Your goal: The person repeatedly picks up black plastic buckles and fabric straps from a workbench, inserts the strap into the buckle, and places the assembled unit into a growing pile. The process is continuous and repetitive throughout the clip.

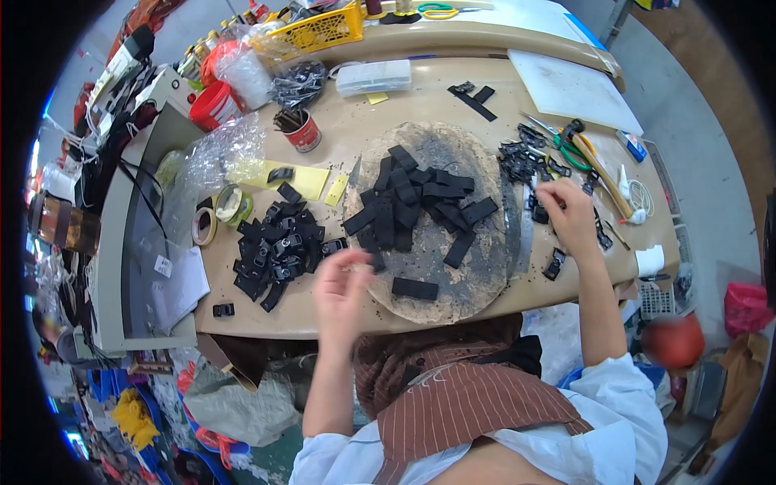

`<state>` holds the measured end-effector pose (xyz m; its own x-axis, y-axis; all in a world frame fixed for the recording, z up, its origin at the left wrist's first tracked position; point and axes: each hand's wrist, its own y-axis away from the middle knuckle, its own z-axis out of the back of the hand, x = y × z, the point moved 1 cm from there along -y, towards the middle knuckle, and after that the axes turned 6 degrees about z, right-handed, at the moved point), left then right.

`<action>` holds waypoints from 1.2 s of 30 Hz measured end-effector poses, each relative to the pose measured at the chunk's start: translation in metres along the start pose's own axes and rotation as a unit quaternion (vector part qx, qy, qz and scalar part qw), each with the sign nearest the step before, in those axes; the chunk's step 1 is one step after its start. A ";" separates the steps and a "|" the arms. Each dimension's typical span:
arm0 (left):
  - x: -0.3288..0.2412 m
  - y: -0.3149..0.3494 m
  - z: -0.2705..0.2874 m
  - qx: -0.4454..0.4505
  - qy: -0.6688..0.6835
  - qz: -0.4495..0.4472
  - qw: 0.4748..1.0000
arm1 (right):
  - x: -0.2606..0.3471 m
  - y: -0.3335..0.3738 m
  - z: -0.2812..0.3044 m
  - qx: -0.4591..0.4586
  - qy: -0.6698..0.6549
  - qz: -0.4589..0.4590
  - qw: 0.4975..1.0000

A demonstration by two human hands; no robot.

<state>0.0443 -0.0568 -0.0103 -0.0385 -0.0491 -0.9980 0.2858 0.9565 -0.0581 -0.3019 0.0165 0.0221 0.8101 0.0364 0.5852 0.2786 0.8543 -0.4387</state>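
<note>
- Left hand (341,291), half-curled, hold unclear, beside flat black fabric-like strips (402,194) on a round, worn board (477,283).
- Right hand (571,214), fingertips bunched, hold unclear, by small black plastic-looking fittings (521,158).
- Seemingly picking up parts; that calls for a precise pinch.

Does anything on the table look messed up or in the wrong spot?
Maybe: one small black piece lies alone near the edge of the table, apart from the black pile. The round board looks stained and worn.

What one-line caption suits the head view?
Left hand beside black strips on a round board; right hand near a heap of small black parts.
</note>
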 end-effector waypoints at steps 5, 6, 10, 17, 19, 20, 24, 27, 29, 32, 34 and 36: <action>0.000 0.021 -0.064 0.289 0.294 0.391 0.823 | 0.075 0.033 -0.011 0.255 -0.222 0.216 0.916; 0.002 0.021 -0.071 0.303 0.260 0.400 0.825 | 0.083 0.040 -0.016 0.280 -0.229 0.239 0.901; 0.008 0.021 -0.070 0.239 0.178 0.362 0.883 | 0.087 0.049 -0.032 0.218 -0.250 0.172 0.927; 0.002 0.031 -0.056 0.167 0.189 0.332 0.909 | 0.095 0.047 -0.053 0.172 -0.257 0.231 0.923; 0.003 0.033 -0.054 0.158 0.170 0.325 0.917 | 0.102 0.045 -0.051 0.176 -0.244 0.265 0.916; 0.005 0.033 -0.054 0.155 0.162 0.323 0.919 | 0.105 0.043 -0.051 0.179 -0.236 0.282 0.912; 0.003 0.031 -0.053 0.131 0.081 0.278 0.948 | 0.106 0.049 -0.059 0.178 -0.231 0.254 0.922; 0.000 0.032 -0.060 0.047 0.115 0.209 0.970 | 0.105 0.061 -0.072 0.113 -0.245 0.177 0.947; 0.009 0.034 -0.062 0.028 0.189 0.214 0.958 | 0.108 0.073 -0.082 0.093 -0.246 0.148 0.953; 0.013 0.037 -0.060 0.014 0.217 0.229 0.949 | 0.106 0.072 -0.083 0.107 -0.238 0.142 0.955; 0.013 0.036 -0.055 0.012 0.197 0.234 0.952 | 0.099 0.058 -0.074 0.127 -0.220 0.134 0.958; 0.013 0.038 -0.046 0.011 0.169 0.230 0.958 | 0.078 0.020 -0.060 0.107 -0.182 0.112 0.971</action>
<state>0.0102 -0.0078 -0.0243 -0.2097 0.4763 -0.8539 0.3660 0.8481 0.3832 -0.2020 0.0056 0.0182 0.5910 0.3820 0.7105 -0.0289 0.8902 -0.4546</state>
